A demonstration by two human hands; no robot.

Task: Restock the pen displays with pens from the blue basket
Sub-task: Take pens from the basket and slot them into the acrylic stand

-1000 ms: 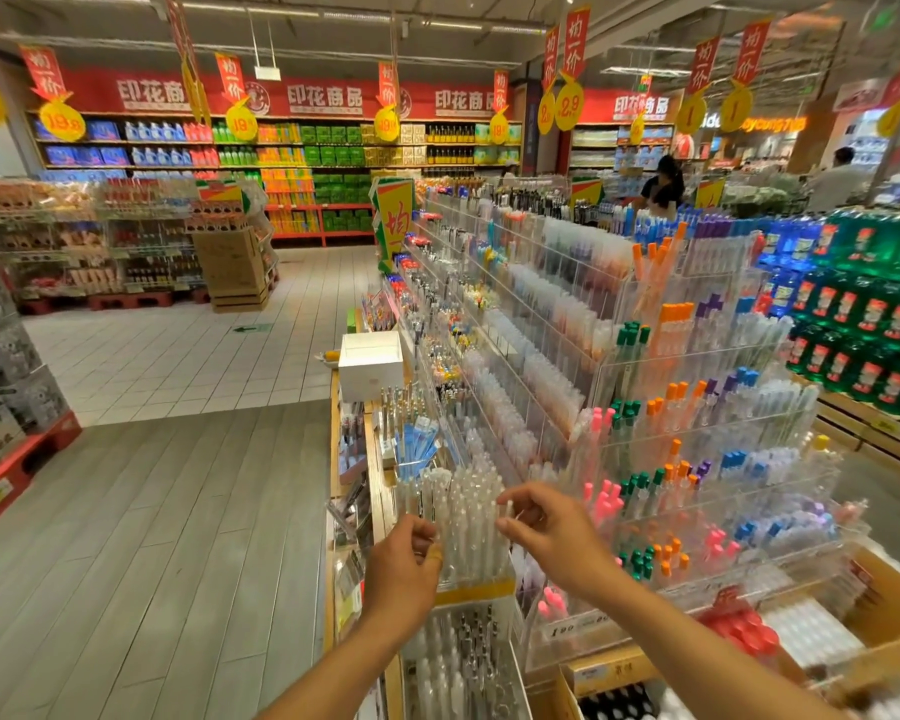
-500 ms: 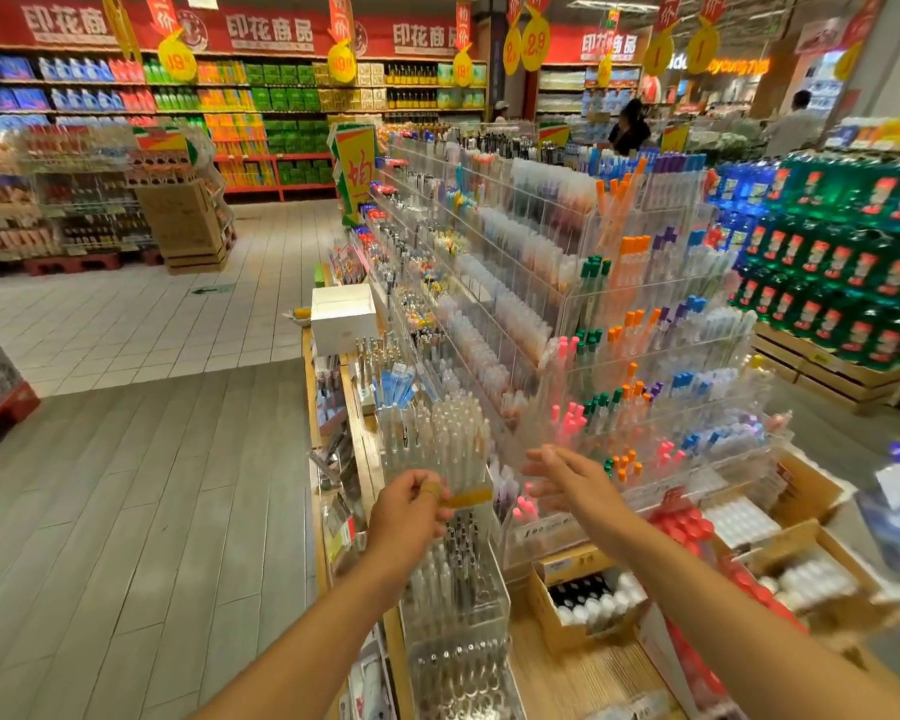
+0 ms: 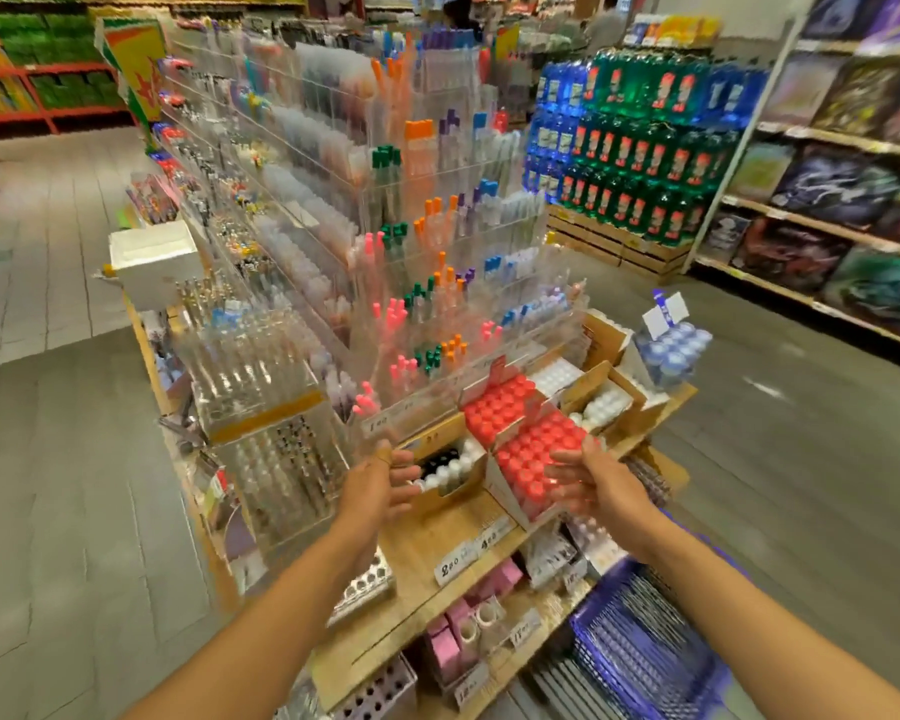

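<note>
Both hands are in the air in front of the stand and hold nothing: the left hand [image 3: 380, 480] has its fingers loosely spread near a cardboard box of black and white caps [image 3: 445, 470], and the right hand [image 3: 588, 483] is open with straight fingers just beside a cardboard tray of red-capped tubes [image 3: 533, 459]. The picture is blurred, so finer detail of the fingers I cannot tell. The risk I see is in the reach down to the blue plastic basket with wire-like sides [image 3: 645, 652], which stands low at the right, below the wooden shelf edge [image 3: 437, 553] – an arm swinging there could knock the red tray or the small price cards off the shelf. Another danger, I think, is to mix the colours, because the tiered clear acrylic pen displays [image 3: 437, 283] keep green, orange, pink and blue caps in separate narrow compartments. Several of these compartments look only partly filled. The basket seems to hold many thin pens lying in rows – their colour is not clear to me.
</note>
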